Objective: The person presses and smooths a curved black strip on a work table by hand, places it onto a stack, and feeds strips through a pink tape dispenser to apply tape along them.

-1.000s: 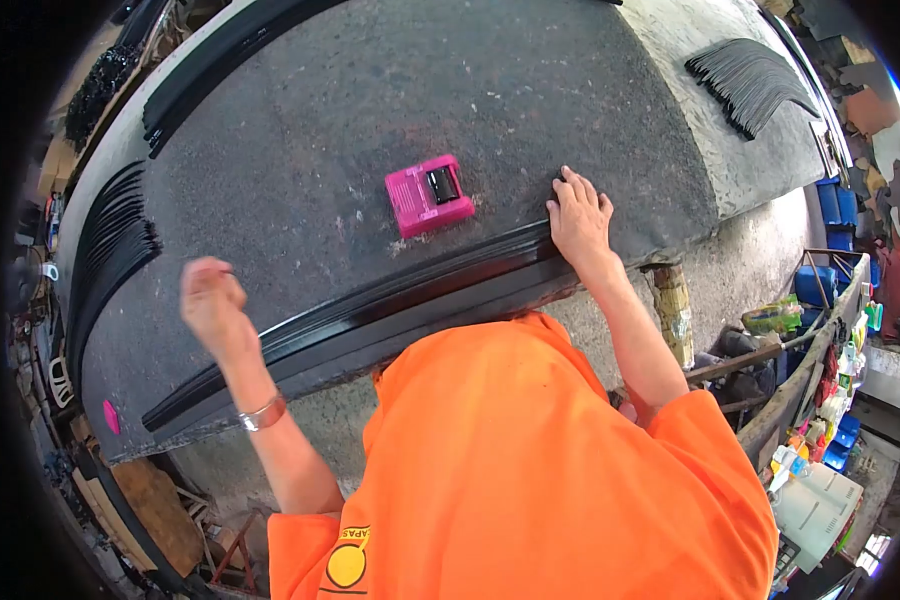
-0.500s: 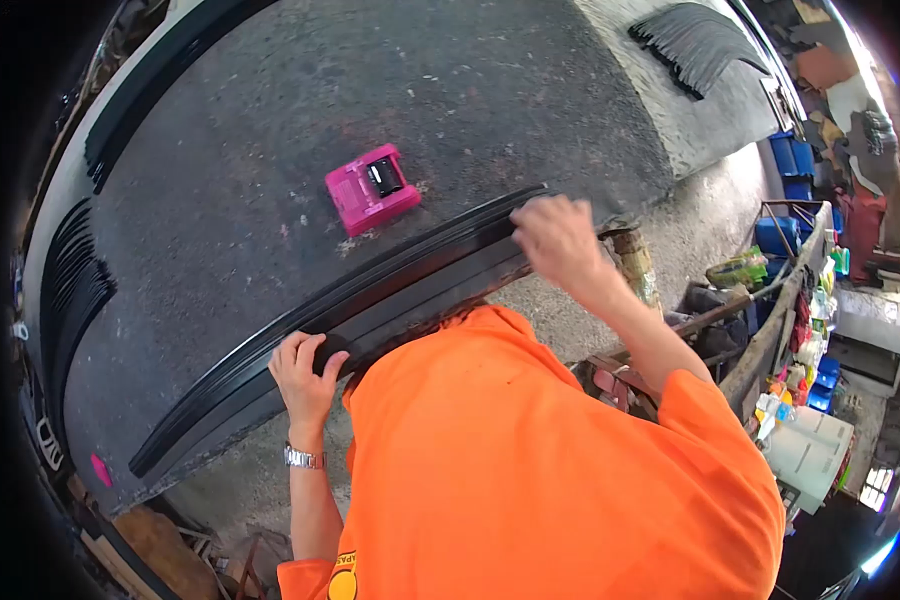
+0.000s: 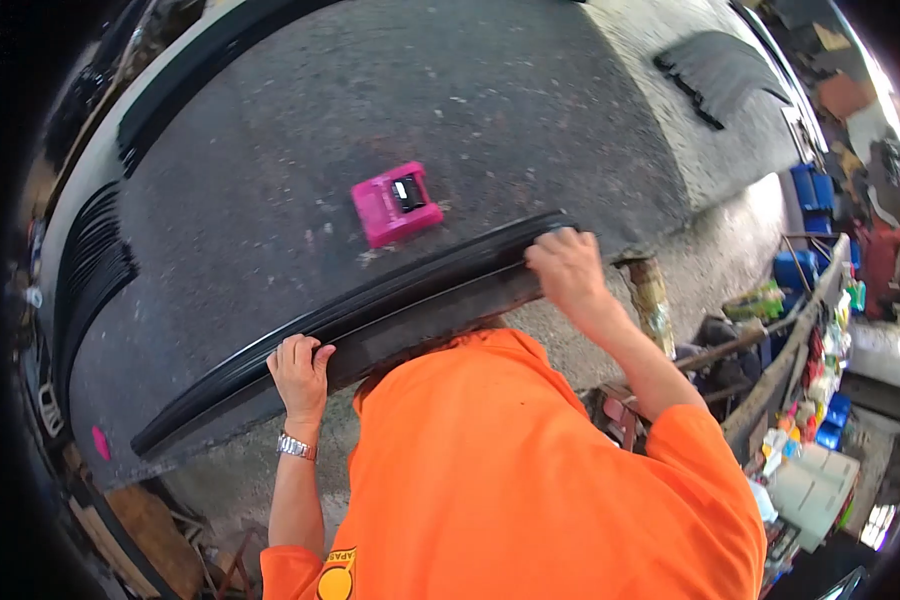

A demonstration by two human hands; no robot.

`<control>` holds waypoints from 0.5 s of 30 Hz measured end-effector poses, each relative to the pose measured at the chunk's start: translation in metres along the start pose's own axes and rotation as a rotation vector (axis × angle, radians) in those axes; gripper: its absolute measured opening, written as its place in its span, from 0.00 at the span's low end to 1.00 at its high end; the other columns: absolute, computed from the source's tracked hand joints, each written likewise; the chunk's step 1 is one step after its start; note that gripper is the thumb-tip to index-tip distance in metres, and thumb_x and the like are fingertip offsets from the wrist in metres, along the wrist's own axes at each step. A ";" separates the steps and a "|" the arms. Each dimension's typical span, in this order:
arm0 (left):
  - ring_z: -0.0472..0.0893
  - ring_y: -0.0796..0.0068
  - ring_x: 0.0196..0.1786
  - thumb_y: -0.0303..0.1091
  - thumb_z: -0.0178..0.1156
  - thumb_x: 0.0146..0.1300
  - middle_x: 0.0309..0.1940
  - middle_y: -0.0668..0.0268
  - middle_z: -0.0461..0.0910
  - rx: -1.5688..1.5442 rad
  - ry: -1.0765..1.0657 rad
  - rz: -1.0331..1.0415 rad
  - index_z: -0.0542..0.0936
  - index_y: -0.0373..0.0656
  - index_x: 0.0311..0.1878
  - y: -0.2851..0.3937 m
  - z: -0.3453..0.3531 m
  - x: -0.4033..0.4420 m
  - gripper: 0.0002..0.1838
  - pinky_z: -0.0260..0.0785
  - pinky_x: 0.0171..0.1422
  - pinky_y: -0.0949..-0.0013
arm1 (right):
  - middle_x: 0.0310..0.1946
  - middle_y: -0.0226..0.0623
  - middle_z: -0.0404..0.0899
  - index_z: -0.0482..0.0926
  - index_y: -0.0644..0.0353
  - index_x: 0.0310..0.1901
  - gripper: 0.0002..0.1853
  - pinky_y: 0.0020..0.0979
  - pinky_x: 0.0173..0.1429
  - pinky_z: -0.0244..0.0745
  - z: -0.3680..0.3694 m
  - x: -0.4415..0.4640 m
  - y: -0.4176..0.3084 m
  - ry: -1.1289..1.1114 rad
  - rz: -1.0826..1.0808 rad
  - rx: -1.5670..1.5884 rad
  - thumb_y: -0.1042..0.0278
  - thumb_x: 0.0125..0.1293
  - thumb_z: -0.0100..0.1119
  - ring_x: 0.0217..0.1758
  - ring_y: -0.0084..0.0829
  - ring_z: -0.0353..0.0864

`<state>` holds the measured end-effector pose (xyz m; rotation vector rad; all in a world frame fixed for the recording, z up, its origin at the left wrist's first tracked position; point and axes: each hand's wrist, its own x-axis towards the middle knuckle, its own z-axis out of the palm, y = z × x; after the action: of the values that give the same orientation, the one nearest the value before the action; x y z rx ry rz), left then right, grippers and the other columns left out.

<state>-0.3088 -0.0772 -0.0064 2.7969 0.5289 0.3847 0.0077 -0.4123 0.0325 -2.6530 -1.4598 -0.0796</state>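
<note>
A bundle of long, dark, glossy strips (image 3: 420, 285) lies along the near edge of the table, curved in this wide view. What they are made of I cannot tell. My left hand (image 3: 298, 378), with a metal watch on its wrist, is closed over the bundle left of its middle, thumb against the near side. Near the right end, my right hand (image 3: 568, 268) has its fingers curled round the strips. Beyond the bundle sits a bright pink plastic case (image 3: 395, 205) with a black piece in it.
More dark strips lie fanned at the left edge (image 3: 100, 250), along the far edge (image 3: 215, 55) and at the far right (image 3: 725, 75). A small pink object (image 3: 101, 442) rests at the table's left corner. A wooden post (image 3: 650, 300) stands by the right edge; clutter fills the right side.
My left thumb has drawn in toward its fingers on the bundle. The strips' near side looks turned, showing a broader smooth face. The whole view has shifted slightly.
</note>
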 end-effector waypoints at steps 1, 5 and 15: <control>0.80 0.61 0.51 0.43 0.69 0.68 0.44 0.66 0.80 0.037 0.011 -0.022 0.80 0.47 0.44 -0.011 -0.009 -0.008 0.12 0.65 0.57 0.56 | 0.37 0.28 0.77 0.80 0.47 0.35 0.05 0.43 0.50 0.67 -0.001 0.000 0.015 -0.016 0.015 -0.036 0.69 0.59 0.64 0.48 0.36 0.76; 0.79 0.61 0.51 0.42 0.69 0.67 0.44 0.68 0.81 0.311 0.036 -0.222 0.80 0.49 0.45 -0.092 -0.045 -0.064 0.11 0.63 0.59 0.53 | 0.40 0.30 0.79 0.80 0.48 0.38 0.04 0.44 0.50 0.67 -0.006 -0.009 0.072 0.047 0.092 -0.170 0.70 0.62 0.63 0.48 0.37 0.78; 0.88 0.63 0.47 0.31 0.64 0.76 0.46 0.59 0.89 0.706 0.670 -0.224 0.84 0.39 0.57 -0.139 -0.303 0.021 0.11 0.80 0.52 0.64 | 0.35 0.39 0.82 0.78 0.55 0.41 0.04 0.47 0.48 0.75 -0.048 0.044 0.059 0.088 0.078 -0.014 0.70 0.68 0.64 0.43 0.45 0.84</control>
<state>-0.4266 0.1199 0.2367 3.1355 1.3283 1.3225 0.0813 -0.4130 0.0798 -2.6770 -1.3331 -0.1973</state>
